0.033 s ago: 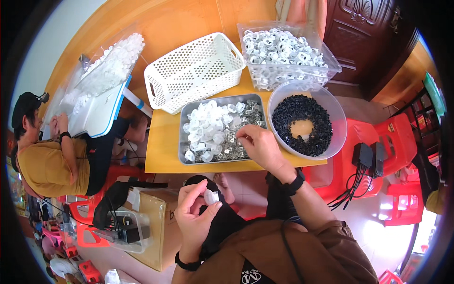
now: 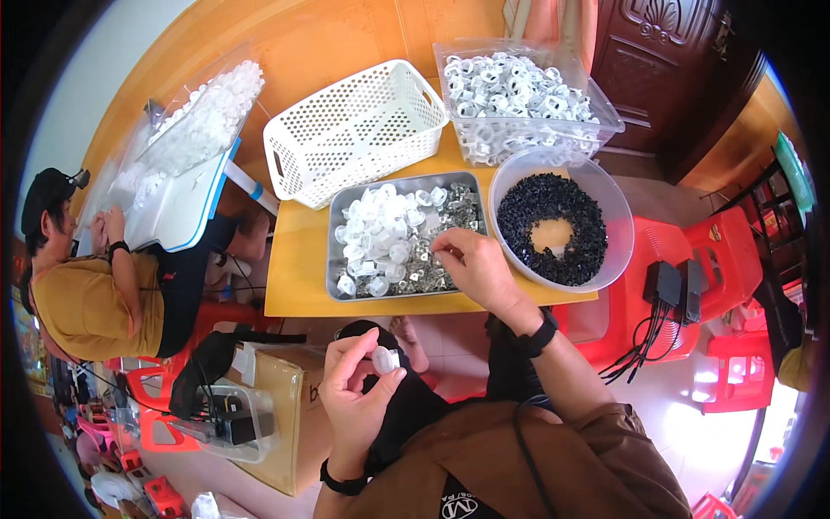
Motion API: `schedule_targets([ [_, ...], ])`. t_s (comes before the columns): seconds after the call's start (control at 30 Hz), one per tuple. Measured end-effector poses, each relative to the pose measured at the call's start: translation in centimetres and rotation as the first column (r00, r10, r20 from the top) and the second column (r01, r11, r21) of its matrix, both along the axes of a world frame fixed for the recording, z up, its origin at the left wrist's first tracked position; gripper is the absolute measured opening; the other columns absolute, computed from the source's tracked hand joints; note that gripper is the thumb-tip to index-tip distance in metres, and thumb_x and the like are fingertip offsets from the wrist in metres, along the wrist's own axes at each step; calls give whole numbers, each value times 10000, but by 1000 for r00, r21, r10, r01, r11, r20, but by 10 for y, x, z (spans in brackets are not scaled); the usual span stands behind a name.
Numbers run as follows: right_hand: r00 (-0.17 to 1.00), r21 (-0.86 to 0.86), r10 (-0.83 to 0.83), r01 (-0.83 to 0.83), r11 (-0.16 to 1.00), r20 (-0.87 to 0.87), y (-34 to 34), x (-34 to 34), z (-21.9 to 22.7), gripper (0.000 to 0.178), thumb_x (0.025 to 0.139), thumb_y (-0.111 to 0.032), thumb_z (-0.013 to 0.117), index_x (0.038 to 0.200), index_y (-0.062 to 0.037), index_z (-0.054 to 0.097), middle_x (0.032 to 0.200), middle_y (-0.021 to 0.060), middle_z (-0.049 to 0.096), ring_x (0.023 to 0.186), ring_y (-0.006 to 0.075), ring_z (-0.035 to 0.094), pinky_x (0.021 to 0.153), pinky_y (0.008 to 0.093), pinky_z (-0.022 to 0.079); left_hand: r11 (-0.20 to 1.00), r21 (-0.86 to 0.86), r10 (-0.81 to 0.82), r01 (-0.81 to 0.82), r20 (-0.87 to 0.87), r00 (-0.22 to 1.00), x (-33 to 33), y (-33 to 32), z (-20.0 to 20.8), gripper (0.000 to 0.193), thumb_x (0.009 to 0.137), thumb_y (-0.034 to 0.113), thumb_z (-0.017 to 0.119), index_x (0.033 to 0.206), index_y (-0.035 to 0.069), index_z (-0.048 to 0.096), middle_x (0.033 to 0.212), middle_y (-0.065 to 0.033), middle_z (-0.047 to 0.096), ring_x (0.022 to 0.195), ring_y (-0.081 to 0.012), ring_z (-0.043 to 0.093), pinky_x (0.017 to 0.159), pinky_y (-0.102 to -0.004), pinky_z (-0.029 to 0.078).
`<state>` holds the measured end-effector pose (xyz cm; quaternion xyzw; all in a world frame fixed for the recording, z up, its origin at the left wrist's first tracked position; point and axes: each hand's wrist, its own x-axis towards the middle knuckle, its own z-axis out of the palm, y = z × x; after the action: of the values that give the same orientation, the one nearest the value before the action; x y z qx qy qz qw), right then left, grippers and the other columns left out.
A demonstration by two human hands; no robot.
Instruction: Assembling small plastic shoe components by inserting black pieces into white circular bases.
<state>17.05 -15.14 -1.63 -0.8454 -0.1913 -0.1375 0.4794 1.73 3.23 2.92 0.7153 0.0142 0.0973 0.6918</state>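
My left hand (image 2: 357,385) is raised in front of my body, its thumb and fingers closed on a small white translucent plastic part (image 2: 384,360). Over the right side of a grey metal tray (image 2: 333,278), my right hand (image 2: 471,266) has its fingertips pinched together. Whatever lies between those fingertips is too small to make out. White plastic parts (image 2: 380,227) are heaped in the tray's left half. Small shiny metal pieces (image 2: 422,275) fill its right side, next to my right fingertips.
Behind the tray stand a white perforated basket (image 2: 341,130) and a clear bin (image 2: 536,137) of white ring-like parts. A round clear tub (image 2: 618,227) of small black pieces sits right on the yellow table (image 2: 298,290). Another person (image 2: 104,294) sits at the left.
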Motion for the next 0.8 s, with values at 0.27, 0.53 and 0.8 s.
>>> schedule_targets([
  [0.27, 968, -145, -59, 96, 985, 244, 1, -10, 5, 201, 781, 1, 614, 981, -17, 633, 899, 144, 648, 715, 293, 632, 645, 344, 514, 965, 260, 27, -43, 68, 997, 2, -4, 2, 551, 678, -123, 728, 1199, -11, 587, 1078, -39, 497, 922, -111, 567, 765, -229, 490],
  [0.53, 748, 405, 517, -356, 842, -416, 8, -79, 46, 162, 861, -66, 655, 1005, -5, 614, 834, 71, 647, 758, 107, 630, 658, 264, 509, 838, 532, 5, -120, 212, 977, 9, -16, 7, 543, 598, -82, 770, 1111, 55, 653, 1016, -75, 531, 861, -180, 562, 744, -287, 476],
  [0.8, 593, 645, 615, -200, 737, -519, 7, -86, 33, 120, 875, -28, 639, 986, 5, 608, 819, 12, 632, 720, 39, 569, 596, 190, 468, 990, 131, -70, 58, 93, 993, 3, -8, -5, 506, 716, -116, 713, 1195, -25, 578, 1093, -97, 514, 926, -154, 588, 765, -258, 523],
])
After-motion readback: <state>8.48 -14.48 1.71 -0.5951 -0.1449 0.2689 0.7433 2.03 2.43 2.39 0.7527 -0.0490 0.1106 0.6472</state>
